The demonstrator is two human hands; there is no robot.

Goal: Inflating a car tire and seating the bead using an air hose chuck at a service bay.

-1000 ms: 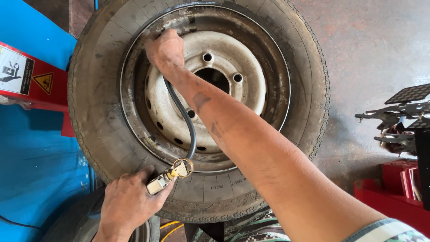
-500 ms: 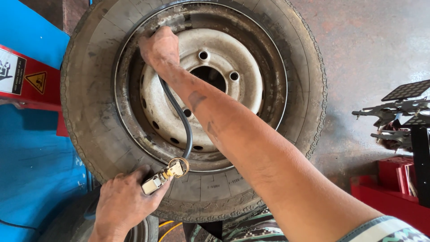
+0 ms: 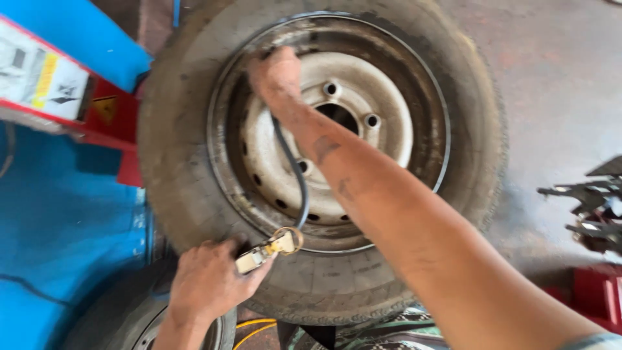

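Observation:
A worn tyre [image 3: 181, 188] on a dirty white steel rim [image 3: 382, 126] lies flat in front of me. My right hand [image 3: 275, 74] reaches across the rim to its far left edge, fingers closed on the end of a dark hose [image 3: 295, 175]; what it presses there is hidden. The hose runs back to a brass inflator gun with a round gauge [image 3: 272, 246]. My left hand [image 3: 210, 282] grips that gun over the tyre's near sidewall.
A blue and red machine [image 3: 65, 84] stands at the left. Another tyre [image 3: 123, 317] sits at the lower left. Dark metal tooling [image 3: 589, 201] and a red box [image 3: 599, 295] stand at the right, on grey concrete floor [image 3: 551, 78]. A yellow hose [image 3: 256, 327] lies below.
The view has shifted so the tyre sits further left and lower in frame. Both hands keep their hold on the hose end and the inflator gun.

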